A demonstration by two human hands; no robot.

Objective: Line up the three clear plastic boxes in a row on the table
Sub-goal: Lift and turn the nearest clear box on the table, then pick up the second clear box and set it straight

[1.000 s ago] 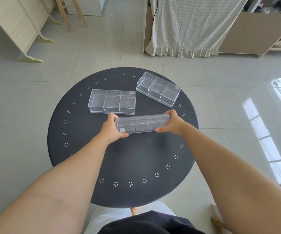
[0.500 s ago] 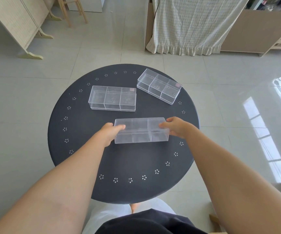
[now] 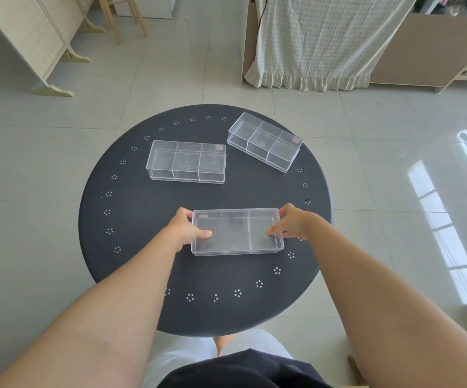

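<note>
At the upper left of the frame stands a pale folding screen [image 3: 28, 37]. Below it, filling the middle of the frame, is a round dark table [image 3: 142, 214] ringed with small dot clusters. On its upper-left part lies the left box [image 3: 186, 161], clear and split into three compartments, its long side running across the frame.

Just below centre, the left hand [image 3: 183, 230] grips the left end of the near box [image 3: 237, 232]: the thumb lies over the box's top at that end, and the other fingers curl round its far corner. This box sits flat, long side across the frame, roughly parallel to the left box and well apart from it. The right hand [image 3: 291, 223] clasps the box's right end the same way, thumb tip resting on the top, fingers wrapped behind the far right corner.

At the upper right of the table lies the angled box [image 3: 264, 142], turned diagonally near the rim. Behind it hangs a pale ruffled cloth [image 3: 319, 40].
</note>
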